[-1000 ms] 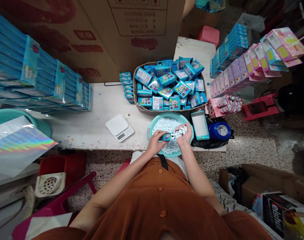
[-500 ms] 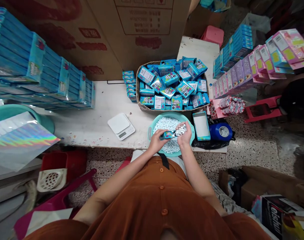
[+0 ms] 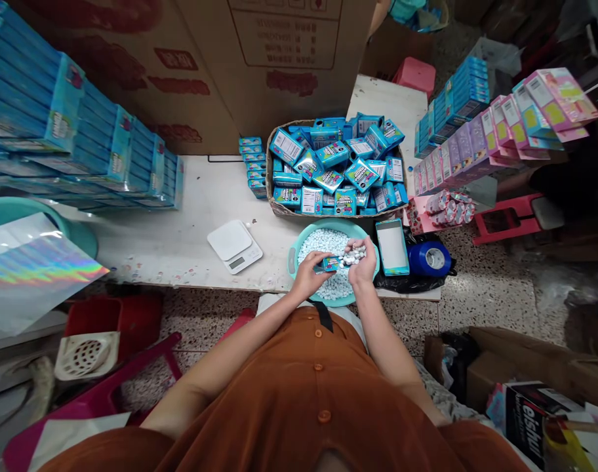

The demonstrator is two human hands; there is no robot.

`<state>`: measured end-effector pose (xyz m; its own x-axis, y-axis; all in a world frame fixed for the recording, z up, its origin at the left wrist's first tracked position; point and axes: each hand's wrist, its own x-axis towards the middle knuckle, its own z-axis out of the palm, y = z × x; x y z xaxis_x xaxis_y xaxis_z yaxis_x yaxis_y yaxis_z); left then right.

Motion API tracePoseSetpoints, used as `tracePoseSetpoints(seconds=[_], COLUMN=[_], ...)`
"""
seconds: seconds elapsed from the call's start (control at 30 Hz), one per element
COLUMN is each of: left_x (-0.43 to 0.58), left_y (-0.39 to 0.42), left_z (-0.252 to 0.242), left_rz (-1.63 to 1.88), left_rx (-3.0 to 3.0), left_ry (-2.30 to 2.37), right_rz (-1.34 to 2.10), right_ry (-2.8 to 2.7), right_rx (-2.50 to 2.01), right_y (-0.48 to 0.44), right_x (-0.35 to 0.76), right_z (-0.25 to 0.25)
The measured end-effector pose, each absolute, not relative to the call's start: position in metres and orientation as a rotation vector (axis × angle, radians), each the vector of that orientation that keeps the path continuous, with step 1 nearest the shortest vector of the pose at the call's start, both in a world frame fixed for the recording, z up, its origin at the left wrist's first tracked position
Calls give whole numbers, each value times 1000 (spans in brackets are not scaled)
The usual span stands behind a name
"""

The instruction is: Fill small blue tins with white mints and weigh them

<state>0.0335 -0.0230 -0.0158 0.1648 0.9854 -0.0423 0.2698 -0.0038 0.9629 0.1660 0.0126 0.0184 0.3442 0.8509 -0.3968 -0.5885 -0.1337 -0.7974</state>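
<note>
1. The left hand point(image 3: 306, 278) is gripping a small blue box point(image 3: 330, 263) just below and right of the frame's centre.
2. The right hand point(image 3: 364, 270), beside it, is cupping white candies point(image 3: 352, 257) near the box's end.
3. A turquoise basin point(image 3: 292, 263) is sitting beneath both hands.
4. A white scale point(image 3: 230, 241) is resting left of centre.
5. A carton point(image 3: 280, 211) is holding blue packs point(image 3: 332, 154) above centre.
</note>
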Motion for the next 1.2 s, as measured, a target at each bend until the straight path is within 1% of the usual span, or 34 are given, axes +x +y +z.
tracePoseSetpoints(seconds=[0.8,1.07,1.2], left_x=[47,46,45], left_y=[-24,-21,-25], left_z=[-34,-31,-24], left_rz=[1025,999,998], left_rx=[1406,1433,1334], left_ry=[1195,1224,1244], right_rz=[1100,1106,1065], right_ry=[-540,-537,-709], right_rx=[-1187,-1239,-1332], right_y=[5,4,-3], right_x=[166,167,166], right_z=[31,26,36])
